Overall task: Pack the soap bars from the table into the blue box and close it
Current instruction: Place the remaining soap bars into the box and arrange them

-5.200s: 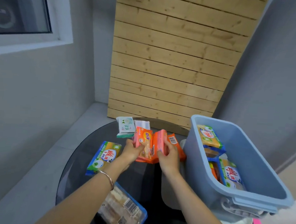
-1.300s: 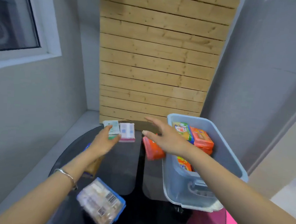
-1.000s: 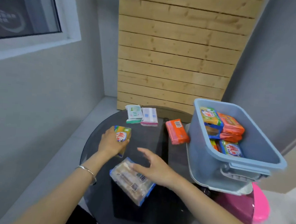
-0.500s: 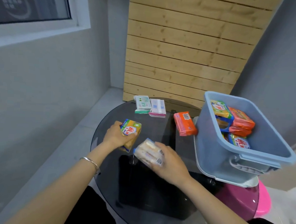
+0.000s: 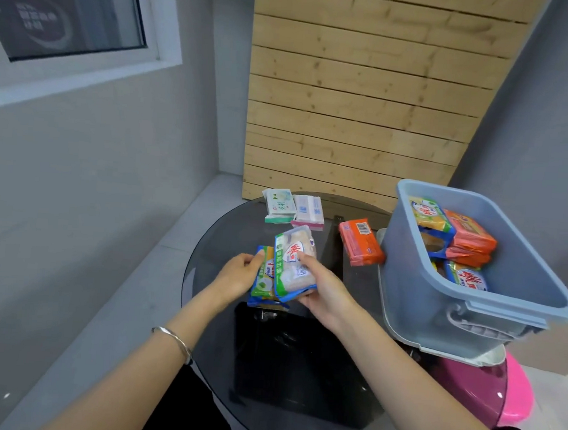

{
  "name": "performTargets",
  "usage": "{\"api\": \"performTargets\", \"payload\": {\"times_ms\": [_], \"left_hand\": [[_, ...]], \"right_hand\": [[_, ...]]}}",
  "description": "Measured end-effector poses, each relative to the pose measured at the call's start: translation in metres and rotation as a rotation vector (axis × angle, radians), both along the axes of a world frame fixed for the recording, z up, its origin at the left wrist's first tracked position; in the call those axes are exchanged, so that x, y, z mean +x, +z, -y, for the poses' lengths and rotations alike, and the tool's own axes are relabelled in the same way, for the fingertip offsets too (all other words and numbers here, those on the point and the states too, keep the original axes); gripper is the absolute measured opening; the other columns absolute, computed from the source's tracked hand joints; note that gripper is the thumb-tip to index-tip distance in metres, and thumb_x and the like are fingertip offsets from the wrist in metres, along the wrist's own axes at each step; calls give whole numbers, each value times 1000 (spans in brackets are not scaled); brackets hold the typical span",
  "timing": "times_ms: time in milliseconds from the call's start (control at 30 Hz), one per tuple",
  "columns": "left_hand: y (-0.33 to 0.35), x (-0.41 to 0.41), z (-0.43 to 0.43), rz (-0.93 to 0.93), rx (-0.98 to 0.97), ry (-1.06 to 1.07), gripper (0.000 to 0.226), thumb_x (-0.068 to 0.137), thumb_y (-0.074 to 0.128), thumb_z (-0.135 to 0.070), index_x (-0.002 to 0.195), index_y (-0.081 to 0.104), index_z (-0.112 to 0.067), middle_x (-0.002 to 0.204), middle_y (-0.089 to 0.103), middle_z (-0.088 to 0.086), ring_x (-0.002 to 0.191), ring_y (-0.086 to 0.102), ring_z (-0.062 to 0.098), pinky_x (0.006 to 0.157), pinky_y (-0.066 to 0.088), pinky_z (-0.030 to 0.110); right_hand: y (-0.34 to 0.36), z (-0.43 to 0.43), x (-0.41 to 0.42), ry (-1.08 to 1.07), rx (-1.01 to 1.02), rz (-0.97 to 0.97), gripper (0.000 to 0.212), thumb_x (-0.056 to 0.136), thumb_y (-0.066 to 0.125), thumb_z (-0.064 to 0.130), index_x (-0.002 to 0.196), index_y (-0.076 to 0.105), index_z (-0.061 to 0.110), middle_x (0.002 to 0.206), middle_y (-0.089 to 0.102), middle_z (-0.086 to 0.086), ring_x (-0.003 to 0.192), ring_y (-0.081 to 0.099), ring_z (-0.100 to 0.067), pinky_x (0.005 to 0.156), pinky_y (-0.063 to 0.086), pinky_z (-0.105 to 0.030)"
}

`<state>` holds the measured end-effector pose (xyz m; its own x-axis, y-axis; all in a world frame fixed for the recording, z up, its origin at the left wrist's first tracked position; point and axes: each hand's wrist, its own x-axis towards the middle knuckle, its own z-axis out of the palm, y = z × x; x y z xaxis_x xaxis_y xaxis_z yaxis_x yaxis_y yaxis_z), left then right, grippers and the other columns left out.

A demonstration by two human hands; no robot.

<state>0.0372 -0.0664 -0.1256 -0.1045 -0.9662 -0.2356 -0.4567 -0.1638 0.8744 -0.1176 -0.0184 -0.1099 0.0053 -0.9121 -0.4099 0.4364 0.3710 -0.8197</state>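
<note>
My right hand (image 5: 326, 292) grips a pale soap pack (image 5: 295, 260), upright above the glass table (image 5: 223, 241), with my thumb across its front. Just left of it and touching it, my left hand (image 5: 239, 275) holds a green and yellow soap pack (image 5: 264, 278) by its edge. On the table farther off lie an orange soap bar (image 5: 360, 242), a green-white pack (image 5: 279, 205) and a pink-white pack (image 5: 307, 211). The blue box (image 5: 414, 289) stands open at the right, tilted, with several soap bars (image 5: 467, 239) inside. A pink stool (image 5: 512, 395) sits below it.

Box (image 5: 405, 275) right of loose soaps (image 5: 360, 242)
</note>
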Motion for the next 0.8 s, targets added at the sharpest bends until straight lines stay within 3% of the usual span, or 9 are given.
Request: {"api": "performTargets", "payload": {"times_ms": [100, 267, 367, 433, 500, 600, 700, 800], "left_hand": [[2, -1, -5, -47, 25, -24, 48, 96, 31, -49, 79, 65, -20, 78, 67, -7, 75, 63, 10, 63, 45, 21], [2, -3, -10, -136, 74, -67, 49, 96, 25, -52, 81, 65, -28, 78, 67, -14, 73, 62, -2, 54, 45, 9], [0, -3, -13, -138, 81, -78, 38, 98, 32, -45, 99, 61, -21, 96, 67, -4, 78, 62, 1, 58, 47, 7], [-1, -3, -14, -121, 75, -66, 45, 96, 34, -47, 117, 60, -16, 117, 64, 4, 102, 63, 13, 86, 50, 20], [-2, -4, -15, -90, 88, -25, 49, 95, 35, -49, 132, 53, -23, 136, 52, 11, 124, 51, 22, 108, 36, 30], [2, -9, -20, -195, 107, -4, 47, 95, 39, -45, 138, 46, -26, 139, 48, 9, 114, 56, 17, 92, 39, 16], [4, -13, -29, -334, 94, -12, 46, 97, 40, -37, 140, 41, -22, 128, 58, 3, 101, 62, 14, 78, 47, 17], [6, -18, -39, -459, 27, 9, 44, 97, 40, -36, 141, 37, -29, 120, 61, -4, 95, 64, 4, 67, 50, 14]], "right_hand": [[0, 6, 14, -17, -2, -261, 39, 92, 56, 29, 124, 56, 6, 112, 70, -14, 93, 69, -24, 75, 56, -32], [6, 8, 27, 19, -58, -421, 35, 96, 48, 26, 129, 47, 13, 115, 65, -9, 80, 65, -9, 56, 51, -15], [3, 10, 29, 23, -93, -608, 40, 96, 49, 28, 133, 50, 13, 131, 51, -11, 103, 64, -17, 77, 56, -24], [-1, 8, 28, 41, -105, -731, 47, 96, 49, 33, 140, 44, 19, 140, 35, -8, 125, 51, -23, 101, 48, -37], [-5, 6, 30, 107, -99, -817, 52, 97, 42, 38, 146, 35, 19, 150, 28, -8, 138, 35, -26, 113, 33, -43], [-7, 1, 36, 148, -32, -780, 56, 99, 31, 44, 147, 30, 15, 151, 35, -10, 139, 34, -26, 115, 29, -44], [-4, -8, 37, 108, -50, -608, 52, 100, 34, 41, 146, 32, 16, 144, 44, -9, 132, 45, -23, 112, 37, -42], [7, -20, 37, 77, -154, -436, 52, 100, 37, 35, 149, 23, 22, 147, 42, -6, 127, 51, -20, 107, 43, -37]]}}
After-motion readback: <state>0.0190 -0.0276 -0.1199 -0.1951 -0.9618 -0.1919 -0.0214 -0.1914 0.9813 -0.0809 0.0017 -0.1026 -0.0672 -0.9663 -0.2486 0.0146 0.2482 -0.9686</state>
